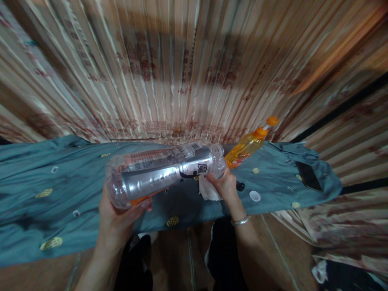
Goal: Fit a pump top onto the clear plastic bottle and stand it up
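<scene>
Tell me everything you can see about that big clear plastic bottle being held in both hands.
The large clear plastic bottle lies nearly on its side in the air above a blue-green patterned cloth. It looks empty, with a silvery label bearing dark characters wrapped round its narrowed middle and ribbed, rounded ends. The left hand cups its base from beneath; the right hand grips its neck end, hiding the cap. Nothing else touches it.

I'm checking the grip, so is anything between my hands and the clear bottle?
Nothing visible. The left hand cups the base of the clear bottle; the right hand grips its neck end, with a white cloth bunched just beside it.
</scene>
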A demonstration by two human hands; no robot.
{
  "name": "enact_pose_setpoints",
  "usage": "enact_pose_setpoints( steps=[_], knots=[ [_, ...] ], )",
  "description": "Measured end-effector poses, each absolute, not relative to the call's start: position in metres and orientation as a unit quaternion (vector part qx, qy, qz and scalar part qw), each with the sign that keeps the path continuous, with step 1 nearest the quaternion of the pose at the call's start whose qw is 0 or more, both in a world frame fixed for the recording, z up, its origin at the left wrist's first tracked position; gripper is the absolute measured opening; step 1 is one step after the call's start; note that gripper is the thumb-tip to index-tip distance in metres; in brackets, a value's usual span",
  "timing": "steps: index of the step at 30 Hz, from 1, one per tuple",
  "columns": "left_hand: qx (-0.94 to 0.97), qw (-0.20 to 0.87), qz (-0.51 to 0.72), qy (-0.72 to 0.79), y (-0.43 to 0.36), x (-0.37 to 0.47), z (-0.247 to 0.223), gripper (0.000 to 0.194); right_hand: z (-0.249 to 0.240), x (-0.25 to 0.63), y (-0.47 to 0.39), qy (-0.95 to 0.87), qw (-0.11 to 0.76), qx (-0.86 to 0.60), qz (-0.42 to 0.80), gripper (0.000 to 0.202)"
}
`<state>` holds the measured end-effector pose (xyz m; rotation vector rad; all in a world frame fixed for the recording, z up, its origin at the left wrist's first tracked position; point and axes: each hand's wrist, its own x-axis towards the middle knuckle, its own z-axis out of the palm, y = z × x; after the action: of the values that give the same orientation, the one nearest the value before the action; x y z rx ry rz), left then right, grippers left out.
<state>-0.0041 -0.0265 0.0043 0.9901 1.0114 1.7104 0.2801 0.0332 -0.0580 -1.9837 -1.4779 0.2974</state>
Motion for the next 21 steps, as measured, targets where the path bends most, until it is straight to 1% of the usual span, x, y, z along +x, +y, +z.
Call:
enact_pose_setpoints(
  steps=[6,10,17,21],
  knots=[
    [0.390,0.434,0.700,0.412,-0.0276,0.0031,0.0115,0.073,-0.0577,0.2796,0.0337,-0.559,0.310,-0.761,0.106,0.069],
    [0.401,0.440,0.692,0.409,-0.0273,-0.0006,0.0076,0.074,-0.0564,0.2789,0.0330,-0.558,0.312,-0.761,0.109,0.066],
    [0.396,0.441,0.696,0.406,-0.0270,-0.0030,0.0056,0.071,-0.0551,0.2791,0.0319,-0.558,0.319,-0.756,0.124,0.067],
    [0.388,0.444,0.695,0.411,-0.0284,0.0027,0.0127,0.075,-0.0538,0.2788,0.0315,-0.558,0.319,-0.756,0.125,0.068]
  ],
)
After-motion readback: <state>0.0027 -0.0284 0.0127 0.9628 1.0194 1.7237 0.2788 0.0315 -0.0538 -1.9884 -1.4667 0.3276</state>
